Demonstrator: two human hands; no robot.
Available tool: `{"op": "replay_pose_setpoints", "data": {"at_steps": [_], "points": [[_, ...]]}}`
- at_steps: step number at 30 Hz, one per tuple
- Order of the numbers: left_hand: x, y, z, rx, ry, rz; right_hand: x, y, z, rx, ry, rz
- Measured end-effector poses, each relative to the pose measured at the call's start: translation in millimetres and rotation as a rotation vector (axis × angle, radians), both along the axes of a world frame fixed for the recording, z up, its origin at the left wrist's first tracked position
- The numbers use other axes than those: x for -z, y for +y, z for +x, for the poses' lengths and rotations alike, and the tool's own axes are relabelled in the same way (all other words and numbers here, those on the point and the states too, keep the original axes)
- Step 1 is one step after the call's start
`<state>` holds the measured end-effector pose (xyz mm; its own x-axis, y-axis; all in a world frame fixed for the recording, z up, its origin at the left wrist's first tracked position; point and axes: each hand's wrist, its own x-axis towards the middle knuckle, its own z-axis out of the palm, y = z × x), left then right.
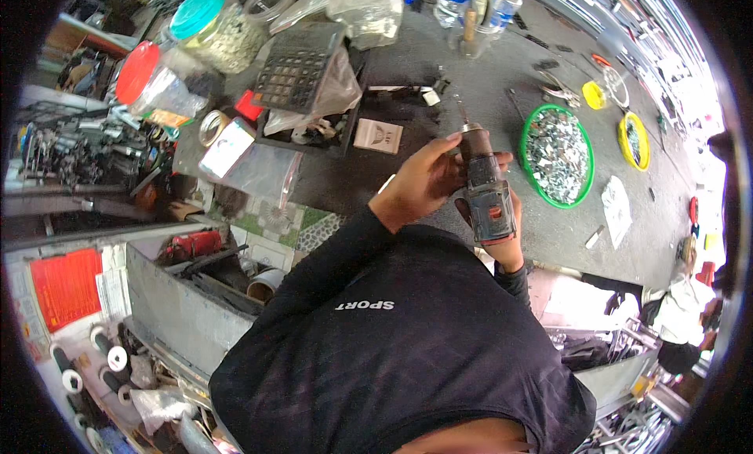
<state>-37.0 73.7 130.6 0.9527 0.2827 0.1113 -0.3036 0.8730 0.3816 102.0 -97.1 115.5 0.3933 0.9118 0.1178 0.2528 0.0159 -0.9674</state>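
Note:
A dark cordless drill (488, 194) is held over the near part of the workbench, its thin bit (463, 113) pointing away from me. My right hand (508, 246) grips it from below and behind, mostly hidden under the drill body. My left hand (420, 183) wraps round the front by the chuck (471, 128), thumb on the left side and fingertips showing on the right. To the right of the drill stands a green basket (590, 176) filled with small shiny metal pieces. A small tan box (378, 136) lies left of the bit.
The grey workbench (533, 234) carries a black gridded panel (298, 66) with plastic bags, jars with teal (198, 13) and red lids (137, 72), water bottles (502, 7) and a yellow basket (645, 142). A metal drawer (180, 305) sticks out at left.

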Motion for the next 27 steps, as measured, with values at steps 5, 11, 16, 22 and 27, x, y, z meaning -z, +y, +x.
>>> {"op": "replay_pose_setpoints", "data": {"at_steps": [5,11,16,22,27], "points": [[23,-1,5,-0.035,0.295,0.212,28,-3,11,-0.080,-0.122,0.020],[24,3,-4,-0.032,0.173,0.374,10,-3,2,-0.256,-0.326,-0.183],[28,4,-9,-0.020,0.171,0.224,-38,-16,42,-0.400,-0.424,-0.053],[3,8,-11,0.170,0.366,0.244,-81,-3,59,0.048,-0.140,0.219],[-23,7,2,0.328,0.250,0.541,-90,18,28,0.104,-0.176,0.015]]}}
